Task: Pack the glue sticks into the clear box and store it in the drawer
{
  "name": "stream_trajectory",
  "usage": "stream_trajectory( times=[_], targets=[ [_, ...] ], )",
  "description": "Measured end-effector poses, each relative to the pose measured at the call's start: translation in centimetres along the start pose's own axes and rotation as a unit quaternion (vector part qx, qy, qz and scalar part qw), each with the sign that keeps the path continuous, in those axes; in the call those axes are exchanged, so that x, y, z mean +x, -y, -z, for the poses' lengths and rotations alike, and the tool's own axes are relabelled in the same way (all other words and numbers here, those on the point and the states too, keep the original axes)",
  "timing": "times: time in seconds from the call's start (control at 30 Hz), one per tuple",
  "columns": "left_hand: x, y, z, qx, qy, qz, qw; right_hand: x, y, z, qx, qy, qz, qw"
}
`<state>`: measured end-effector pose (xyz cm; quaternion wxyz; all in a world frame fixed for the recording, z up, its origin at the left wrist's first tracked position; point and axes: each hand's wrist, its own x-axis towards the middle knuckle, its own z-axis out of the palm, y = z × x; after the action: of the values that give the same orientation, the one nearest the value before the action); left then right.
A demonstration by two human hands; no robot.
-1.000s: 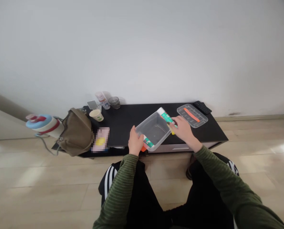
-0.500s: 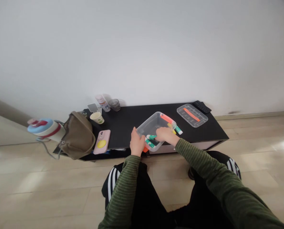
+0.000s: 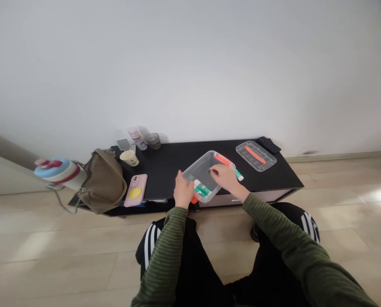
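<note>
A clear plastic box (image 3: 199, 167) with orange clips stands tilted at the front edge of the black cabinet. My left hand (image 3: 183, 190) is closed on its left end, thumb over the rim. Side by side on the box's floor, near that hand, lie green-and-white tubes (image 3: 202, 189). Over the box's right part hovers my right hand (image 3: 226, 177), fingers loosely bent, a small gap at the tips and nothing visible in them. Just beyond it, outside the box, another green-and-white tube (image 3: 239, 175) rests on the cabinet, partly hidden.
The black cabinet top (image 3: 177, 155) also bears a clear lid (image 3: 248, 160) with an orange strip, a black remote (image 3: 269, 145), a pink phone (image 3: 140, 181), a paper cup (image 3: 130, 158), a glass (image 3: 153, 141), a spray bottle (image 3: 137, 137), a brown bag (image 3: 103, 183) and a large bottle (image 3: 62, 172).
My right hand has let go of a green-and-white tube, which now lies beside the other inside the box. The hand has risen slightly. My left hand keeps its grip.
</note>
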<state>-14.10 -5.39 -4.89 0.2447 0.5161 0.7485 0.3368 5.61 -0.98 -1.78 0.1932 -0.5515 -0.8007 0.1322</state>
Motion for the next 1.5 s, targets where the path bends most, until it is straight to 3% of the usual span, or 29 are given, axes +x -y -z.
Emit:
stream_trajectory(
  times=[0.1, 0.2, 0.3, 0.43, 0.53, 0.73, 0.87, 0.93, 1.0, 1.13, 1.27, 1.5],
  targets=[
    [-0.1, -0.3, 0.2, 0.001, 0.006, 0.015, 1.000, -0.7, -3.3, 0.6, 0.043, -0.154, -0.063, 0.985],
    [-0.2, -0.6, 0.3, 0.000, 0.008, 0.017, 1.000, -1.0, -7.3, 0.8, 0.044, -0.195, -0.151, 0.968],
    [-0.2, -0.8, 0.5, -0.005, 0.011, 0.020, 1.000, -1.2, -10.7, 0.1, 0.009, -0.106, -0.223, 0.969],
    [-0.2, -0.9, 0.5, -0.002, 0.012, 0.024, 1.000, -1.8, -13.0, -1.7, -0.052, 0.017, -0.238, 0.970],
    [-0.1, -0.7, 0.4, 0.000, 0.008, 0.025, 1.000, -2.1, -13.4, -2.6, -0.083, 0.038, -0.243, 0.966],
    [0.0, -0.6, 0.3, 0.002, 0.008, 0.026, 1.000, -2.4, -13.8, -2.3, -0.084, 0.016, -0.267, 0.960],
    [-0.1, -0.7, 0.4, -0.001, 0.006, 0.030, 1.000, -2.4, -12.3, -0.2, -0.008, -0.096, -0.281, 0.955],
    [-0.2, -0.7, 0.4, 0.000, 0.008, 0.029, 1.000, -2.3, -10.5, 1.5, 0.012, -0.159, -0.227, 0.961],
    [-0.2, -0.7, 0.4, 0.001, 0.008, 0.029, 1.000, -1.9, -8.0, 3.1, 0.011, -0.175, -0.144, 0.974],
    [-0.1, -0.7, 0.4, -0.002, 0.004, 0.023, 1.000, -0.5, -2.5, 4.6, -0.055, -0.031, -0.041, 0.997],
    [0.0, -0.6, 0.3, 0.004, 0.008, 0.016, 1.000, 1.4, 1.3, 2.7, -0.178, 0.147, -0.024, 0.973],
    [-0.1, -0.6, 0.3, 0.016, 0.012, 0.011, 1.000, 3.1, 2.8, -0.3, -0.222, 0.222, -0.038, 0.948]
  ],
)
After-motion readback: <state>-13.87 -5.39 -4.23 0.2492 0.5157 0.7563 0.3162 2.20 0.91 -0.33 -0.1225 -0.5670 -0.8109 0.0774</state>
